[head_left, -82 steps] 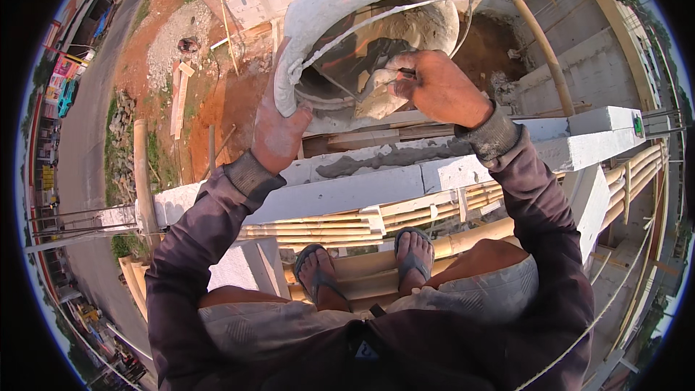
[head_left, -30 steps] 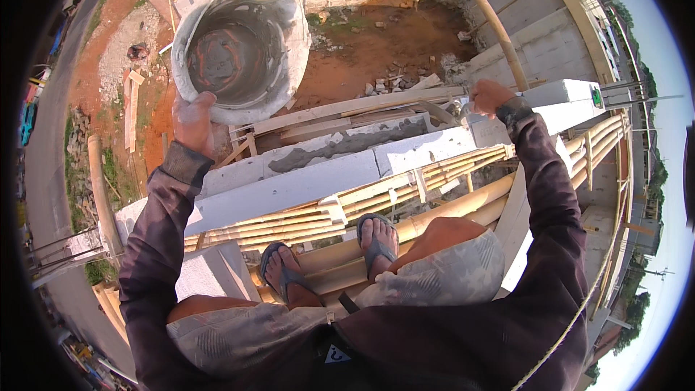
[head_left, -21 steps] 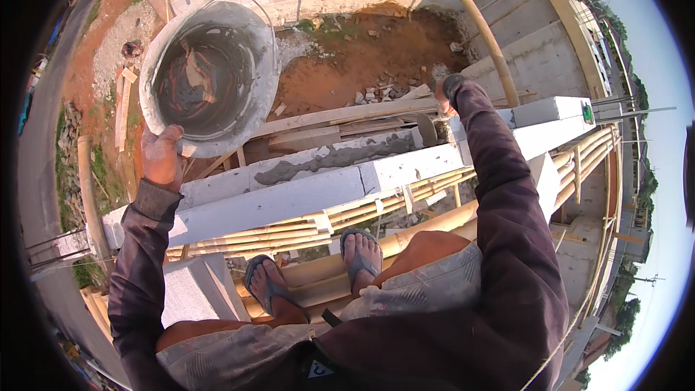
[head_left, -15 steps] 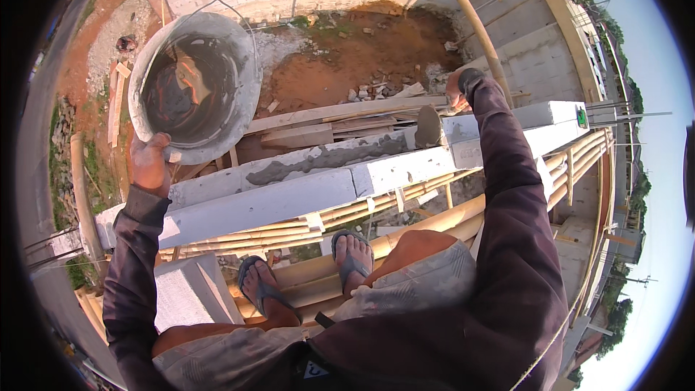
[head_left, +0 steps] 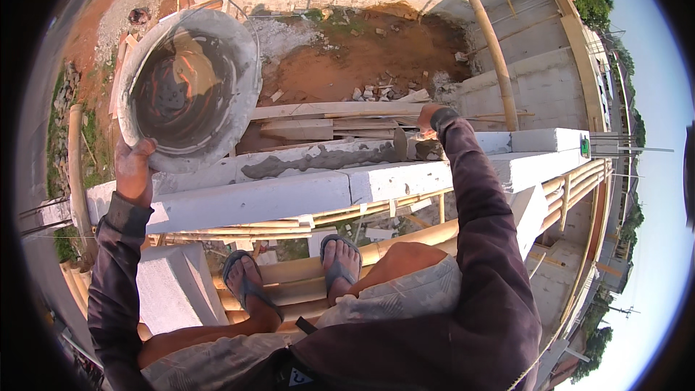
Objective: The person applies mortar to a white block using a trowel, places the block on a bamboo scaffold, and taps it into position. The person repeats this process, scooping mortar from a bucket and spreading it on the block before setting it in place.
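Note:
My left hand (head_left: 135, 171) grips the near rim of a grey, mortar-crusted bucket (head_left: 245, 105). The bucket tilts toward me, with wet mortar smeared inside and its wire handle at the far side. Over the white block wall (head_left: 253, 206), my right hand (head_left: 433, 120) is closed round a trowel (head_left: 400, 145); its handle is hidden by the fingers. The trowel's grey blade stands on edge at the wall top. To its left runs a rough strip of wet mortar (head_left: 311, 159). More mortar (head_left: 428, 150) lies just right of the blade.
My sandalled feet stand on bamboo poles (head_left: 289, 274) high above the ground. A white block (head_left: 174, 286) rests at my left. One bamboo pole (head_left: 485, 36) rises beyond my right hand. Planks (head_left: 297, 129) lie behind the wall, and steel bars (head_left: 630, 149) jut from its right end.
My right hand has moved left along the wall with the trowel, baring mortar behind the blade. The bucket and my left hand have shifted slightly left in view.

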The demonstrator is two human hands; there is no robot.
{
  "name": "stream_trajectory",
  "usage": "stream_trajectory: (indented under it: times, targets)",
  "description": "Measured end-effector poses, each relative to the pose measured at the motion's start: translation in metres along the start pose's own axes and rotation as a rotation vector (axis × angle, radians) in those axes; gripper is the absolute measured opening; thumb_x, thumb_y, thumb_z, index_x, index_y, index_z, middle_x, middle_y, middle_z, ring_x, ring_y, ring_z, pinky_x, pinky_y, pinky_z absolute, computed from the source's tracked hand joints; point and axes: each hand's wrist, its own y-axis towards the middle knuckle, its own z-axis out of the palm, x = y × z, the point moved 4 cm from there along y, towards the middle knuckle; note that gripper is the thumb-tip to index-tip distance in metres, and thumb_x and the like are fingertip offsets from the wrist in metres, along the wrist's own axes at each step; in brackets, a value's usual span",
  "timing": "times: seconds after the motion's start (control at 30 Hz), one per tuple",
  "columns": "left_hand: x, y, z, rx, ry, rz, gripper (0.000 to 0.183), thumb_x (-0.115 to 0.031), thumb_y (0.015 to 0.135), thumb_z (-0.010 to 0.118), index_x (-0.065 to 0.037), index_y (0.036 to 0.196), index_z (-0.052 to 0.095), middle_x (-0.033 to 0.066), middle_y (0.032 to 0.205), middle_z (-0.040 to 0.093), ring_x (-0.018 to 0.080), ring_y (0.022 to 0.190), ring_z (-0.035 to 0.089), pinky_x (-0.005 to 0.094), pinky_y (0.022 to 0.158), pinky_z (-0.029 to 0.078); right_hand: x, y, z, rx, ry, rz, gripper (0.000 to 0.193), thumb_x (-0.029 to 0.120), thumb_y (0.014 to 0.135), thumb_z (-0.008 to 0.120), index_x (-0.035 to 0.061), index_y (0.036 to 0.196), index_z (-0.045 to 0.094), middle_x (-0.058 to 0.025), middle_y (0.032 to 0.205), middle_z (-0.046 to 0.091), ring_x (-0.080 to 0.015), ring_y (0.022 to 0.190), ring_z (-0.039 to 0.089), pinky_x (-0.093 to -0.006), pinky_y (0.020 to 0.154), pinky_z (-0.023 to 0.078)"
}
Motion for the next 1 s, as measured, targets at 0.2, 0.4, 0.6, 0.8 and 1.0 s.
stream_trajectory:
  times: [0.2,0.4,0.6,0.8,1.0]
  targets:
    - [0.008,-0.005,-0.009,-0.055,0.011,0.049,0.035,-0.015,0.086,0.064,0.000,0.117,0.056,0.0045,0.097,0.063,0.0155,0.085,0.062,0.0317,0.078,0.054,0.020,0.012,-0.002,0.034,0.025,0.064,0.025,0.017,0.070,0.074,0.0047,0.091,0.076,-0.0156,0.093,0.073,-0.0312,0.086,0.071,-0.0448,0.075,0.053]
    - [0.012,-0.008,-0.018,-0.033,0.016,-0.016,0.029,-0.013,0.085,0.062,-0.001,0.111,0.059,0.0050,0.096,0.064,0.0150,0.086,0.062,0.0309,0.082,0.051,0.024,-0.005,-0.016,-0.088,0.081,0.221,0.028,0.013,0.073,0.070,0.0046,0.099,0.076,-0.0165,0.104,0.072,-0.0333,0.097,0.070,-0.0442,0.081,0.054]
    - [0.013,-0.004,-0.016,-0.007,0.056,0.039,0.033,-0.016,0.084,0.063,0.000,0.112,0.058,0.0061,0.097,0.064,0.0159,0.090,0.061,0.0323,0.085,0.050,0.004,-0.033,-0.037,-0.007,0.045,0.181,0.022,0.012,0.077,0.070,0.0059,0.097,0.077,-0.0117,0.095,0.075,-0.0296,0.089,0.072,-0.0405,0.077,0.055]
    - [-0.001,-0.006,0.006,0.009,0.061,0.018,0.039,-0.020,0.084,0.063,-0.001,0.118,0.056,0.0059,0.097,0.064,0.0160,0.092,0.061,0.0327,0.085,0.049,-0.043,-0.052,-0.047,0.234,0.182,0.298,0.022,0.019,0.078,0.077,0.0053,0.095,0.077,-0.0076,0.087,0.075,-0.0215,0.081,0.072,-0.0367,0.073,0.055]
    - [-0.003,-0.001,0.017,0.031,0.099,0.034,0.045,-0.023,0.083,0.064,-0.002,0.122,0.055,0.0046,0.094,0.063,0.0132,0.074,0.065,0.0256,0.055,0.053,-0.064,-0.098,-0.063,0.226,0.144,0.226,0.020,0.019,0.085,0.074,0.0010,0.095,0.074,-0.0140,0.099,0.074,-0.0258,0.078,0.072,-0.0399,0.069,0.058]
